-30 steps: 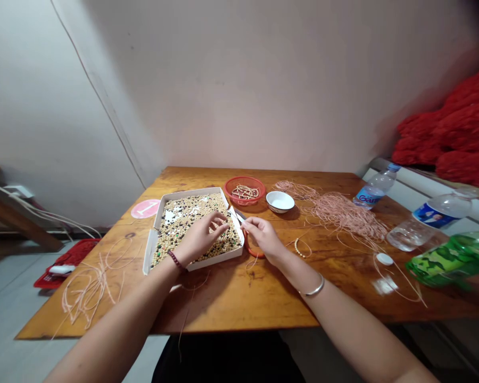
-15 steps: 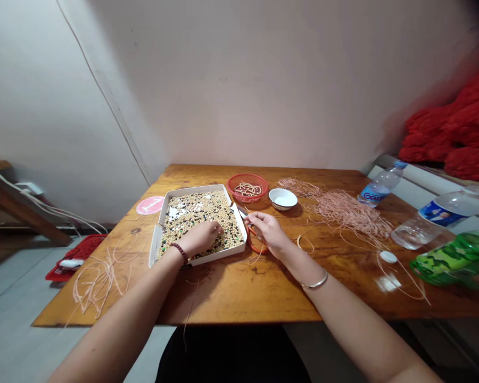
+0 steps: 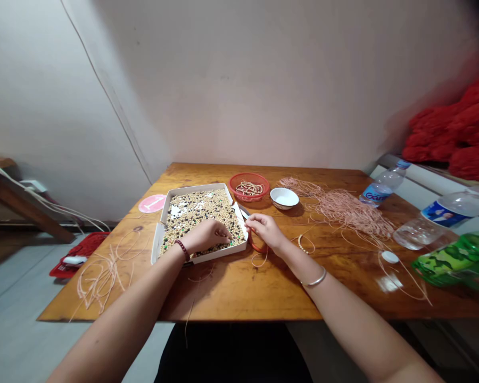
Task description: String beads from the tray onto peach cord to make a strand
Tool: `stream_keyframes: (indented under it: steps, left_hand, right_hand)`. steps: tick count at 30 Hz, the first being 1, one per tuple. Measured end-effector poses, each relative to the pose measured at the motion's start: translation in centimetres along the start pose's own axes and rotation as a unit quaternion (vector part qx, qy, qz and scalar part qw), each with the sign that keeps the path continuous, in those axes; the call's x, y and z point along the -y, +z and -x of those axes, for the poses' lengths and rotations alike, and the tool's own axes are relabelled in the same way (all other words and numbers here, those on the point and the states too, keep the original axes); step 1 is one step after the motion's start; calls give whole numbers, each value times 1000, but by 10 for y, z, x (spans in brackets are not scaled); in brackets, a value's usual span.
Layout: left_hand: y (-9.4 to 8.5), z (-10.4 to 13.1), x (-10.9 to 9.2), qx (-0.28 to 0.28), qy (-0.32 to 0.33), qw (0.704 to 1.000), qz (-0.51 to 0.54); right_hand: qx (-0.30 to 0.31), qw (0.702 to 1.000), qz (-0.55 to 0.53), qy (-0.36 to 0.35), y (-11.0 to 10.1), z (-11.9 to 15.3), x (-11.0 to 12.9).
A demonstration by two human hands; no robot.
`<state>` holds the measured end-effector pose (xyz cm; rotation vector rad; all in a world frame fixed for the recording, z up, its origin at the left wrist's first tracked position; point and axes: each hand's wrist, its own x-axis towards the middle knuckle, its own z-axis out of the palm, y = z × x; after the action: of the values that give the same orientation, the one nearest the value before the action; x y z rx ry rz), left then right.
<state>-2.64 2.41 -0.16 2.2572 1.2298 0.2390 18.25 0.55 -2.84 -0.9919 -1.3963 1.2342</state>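
My left hand (image 3: 209,235) is over the white tray (image 3: 155,243), low among the small beads (image 3: 201,207), which are mostly tan with black, white and green ones mixed in. Its thumb and fingertips are drawn together, and whatever is between them is too small to make out. Just beyond the tray's right edge, my right hand (image 3: 266,230) pinches a thin cord, part of which loops (image 3: 259,261) onto the table below. Under that hand lie scissors with orange handles (image 3: 257,246), partly covered. A short beaded strand (image 3: 301,243) rests right of my wrist.
Behind the tray are a red basket (image 3: 249,198) of beaded strands and a white bowl (image 3: 284,199). A heap of pink cord (image 3: 343,210) spreads to the right, near plastic bottles (image 3: 383,186). Loose cords (image 3: 104,279) and a pink round sign (image 3: 151,204) are at left.
My left hand has shifted slightly right across the beads, its fingertips nearer the tray's right side. My right fingertips have tilted lower toward the tray edge. The view has shifted slightly.
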Motion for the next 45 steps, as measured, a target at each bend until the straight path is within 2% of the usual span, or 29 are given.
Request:
stream_keyframes:
  steps: [2,4,6,9,13,17,29,32,35,39,45]
  left_hand:
    - [1,-1,-1,-19,-6,1000,6]
    - [1,-1,-1,-42,-9,999,6]
    - [1,-2,-2,-67,-9,998,7]
    - [1,-1,-5,-84,-7,996,26]
    - [1,-1,-6,-96,-12,995,29]
    - [1,-1,-6,-92,-16,994,50]
    - [1,-1,-5,-87,-16,995,50]
    - [1,-1,-5,-100,-13,994,42]
    - [1,0,-5,-126,5,992,23]
    - [1,1,-7,-130,16,991,23]
    - [0,2,-13,-134,34,990,28]
  right_hand:
    - [7,998,54,-29,-1,0,-3]
    - [-16,986,149,-71,-1,3,-3]
    - [-38,957,261,-123,0,9,1]
    - [-27,915,370,-160,1,18,9]
    - [-34,890,424,-162,1,21,12]
    - [-48,882,437,-170,1,20,11]
    - [-40,881,440,-169,1,20,11]
    - [-30,886,433,-161,1,20,12]
    - [-18,900,409,-146,0,19,11]
    - [19,932,354,-80,-2,14,5]
    - [76,973,216,-17,-4,4,-5]
